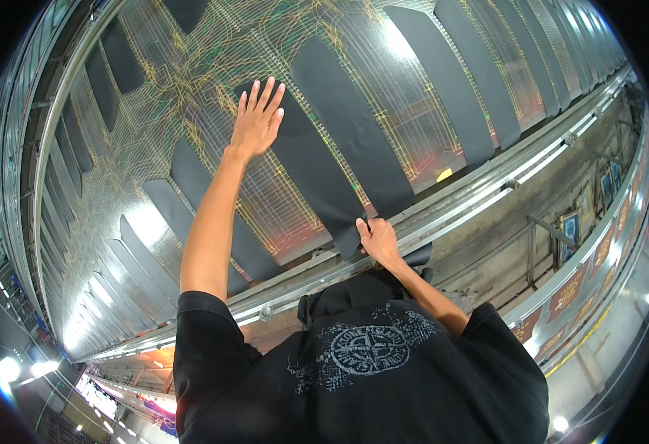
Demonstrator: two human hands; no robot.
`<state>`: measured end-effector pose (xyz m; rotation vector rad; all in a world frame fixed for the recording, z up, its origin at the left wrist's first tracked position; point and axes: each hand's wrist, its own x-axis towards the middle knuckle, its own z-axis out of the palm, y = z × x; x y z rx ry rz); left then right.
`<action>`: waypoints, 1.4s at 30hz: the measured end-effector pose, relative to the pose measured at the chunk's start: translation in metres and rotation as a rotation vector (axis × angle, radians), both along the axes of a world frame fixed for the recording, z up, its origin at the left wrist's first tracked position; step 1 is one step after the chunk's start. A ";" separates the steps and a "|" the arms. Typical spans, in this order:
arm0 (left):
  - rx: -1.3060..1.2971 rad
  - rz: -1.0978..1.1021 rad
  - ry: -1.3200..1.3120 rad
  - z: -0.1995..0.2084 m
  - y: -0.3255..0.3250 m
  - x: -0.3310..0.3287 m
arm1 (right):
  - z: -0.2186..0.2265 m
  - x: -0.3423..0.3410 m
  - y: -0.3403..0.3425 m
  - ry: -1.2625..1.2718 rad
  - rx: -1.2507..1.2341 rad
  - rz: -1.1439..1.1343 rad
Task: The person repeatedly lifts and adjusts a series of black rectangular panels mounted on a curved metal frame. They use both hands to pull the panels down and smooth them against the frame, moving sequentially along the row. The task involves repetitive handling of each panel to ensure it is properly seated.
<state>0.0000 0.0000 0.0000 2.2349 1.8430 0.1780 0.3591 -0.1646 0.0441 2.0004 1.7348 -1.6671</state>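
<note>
My left hand lies flat with its fingers spread at the far end of a long dark grey fabric panel on a sloping table. At the panel's near end, by the table's edge, my right hand is closed, pinching the fabric's edge between thumb and fingers. That near end hangs a little over the rail. Right beside it lies a second dark panel, with a narrow strip of coloured marks between the two.
The glossy tabletop carries yellow and green lines, with more dark panels in rows both ways. A metal rail runs along the near edge. Beyond it are a wooden frame and a small yellow patch on the table.
</note>
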 end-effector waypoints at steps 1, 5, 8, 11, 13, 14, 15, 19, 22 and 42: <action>-0.007 0.003 -0.007 0.002 0.000 0.001 | -0.001 0.000 -0.002 0.000 0.029 -0.002; -0.023 0.023 0.200 0.011 -0.001 0.010 | -0.005 -0.001 -0.005 -0.038 0.108 0.025; 0.109 0.092 0.270 0.011 -0.012 0.027 | -0.023 0.002 -0.013 -0.082 0.274 0.085; 0.079 0.114 0.160 0.012 -0.043 0.059 | -0.018 0.002 -0.009 -0.106 0.112 0.020; 0.040 0.061 0.068 0.016 -0.077 0.093 | -0.011 0.005 -0.003 -0.095 0.065 0.007; 0.000 0.032 0.040 0.022 -0.095 0.110 | -0.007 0.006 -0.001 -0.089 0.040 -0.003; -0.039 0.009 0.010 0.028 -0.113 0.127 | -0.001 0.007 0.002 -0.130 0.088 0.029; -0.085 -0.084 -0.101 0.028 -0.184 0.179 | 0.014 0.012 0.009 -0.228 0.245 0.169; -0.061 -0.080 -0.034 0.026 -0.207 0.195 | 0.021 0.009 0.007 -0.166 0.362 0.222; -0.253 0.391 -0.557 0.058 -0.274 0.240 | 0.021 0.007 0.019 -0.005 0.639 0.994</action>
